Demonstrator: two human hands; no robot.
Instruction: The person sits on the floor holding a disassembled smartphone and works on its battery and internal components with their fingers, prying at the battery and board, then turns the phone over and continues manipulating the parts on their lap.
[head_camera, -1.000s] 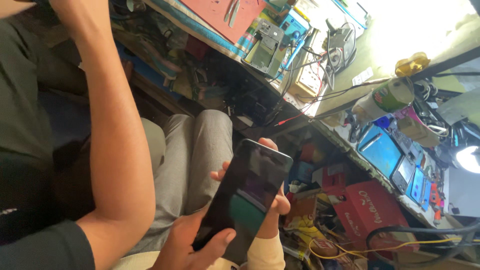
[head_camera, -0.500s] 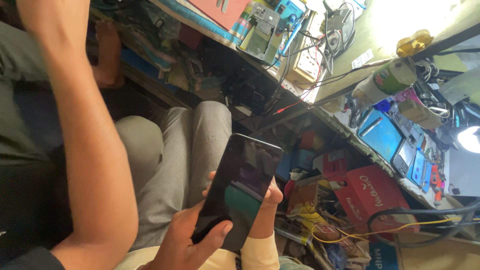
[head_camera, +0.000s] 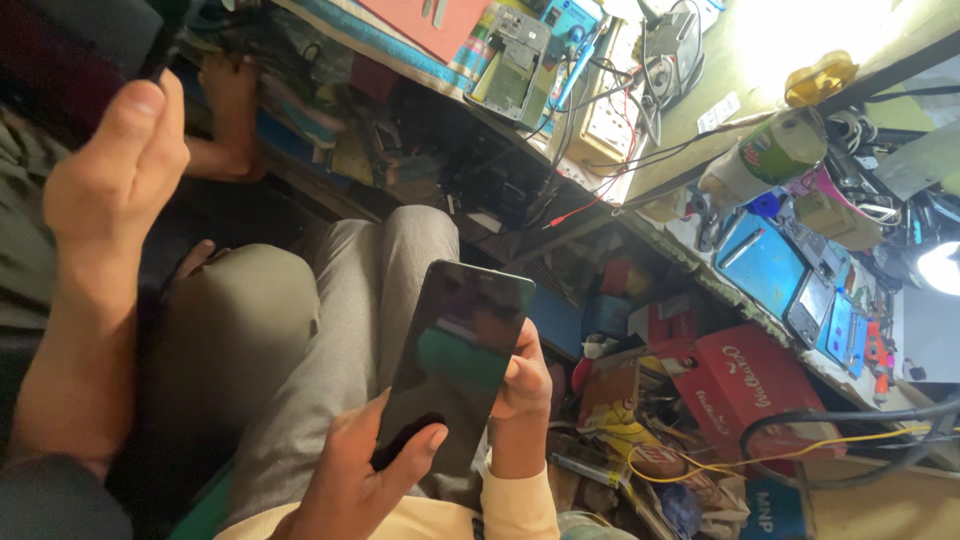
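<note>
A dark smartphone (head_camera: 455, 360) with a black, unlit screen is held over my lap in grey trousers (head_camera: 330, 290). My left hand (head_camera: 350, 480) grips its lower end, thumb lying on the glass. My right hand (head_camera: 522, 385) supports its right edge from behind, fingers curled round the side. Both wrists wear cream sleeves. To the left, another person's bare arm rises, and their hand (head_camera: 110, 170) pinches a thin dark object at the top edge.
A cluttered workbench (head_camera: 700, 110) runs across the top right with a power strip, cables, a green can (head_camera: 770, 155), several phones and a bright lamp (head_camera: 940, 268). Beneath it sit red boxes (head_camera: 745, 385), wires and small parts. A bare foot (head_camera: 225, 110) rests upper left.
The view has drifted, so the other person's forearm now sits lower left with their hand in view. The phone stays in both my hands, a little lower and more central.
</note>
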